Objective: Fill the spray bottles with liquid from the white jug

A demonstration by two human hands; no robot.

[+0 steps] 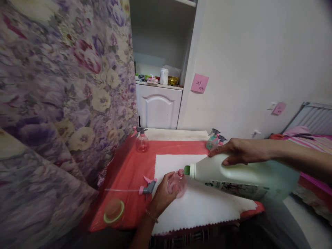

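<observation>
My left hand (pixel 163 193) is wrapped round a small clear pink spray bottle (pixel 181 186), whose neck is uncovered. With my right hand (pixel 237 152) I grip a big pale green jug (pixel 249 174) by its handle, tipped onto its side. The jug's green spout (pixel 187 169) comes right up to the bottle's mouth; whether they touch, or any liquid flows, I cannot tell. Left of my left hand lies a grey and pink trigger spray head (pixel 149 187) with its thin tube pointing left. A round cap with a light green rim (pixel 114 211) sits near the table's front left.
Another pink spray bottle (pixel 142 143) stands at the back left of the red-covered table (pixel 129 169). More spray bottles (pixel 212 142) stand at the back right. A white cloth (pixel 197 211) lies under my hands. A floral curtain (pixel 64 86) hangs close on the left.
</observation>
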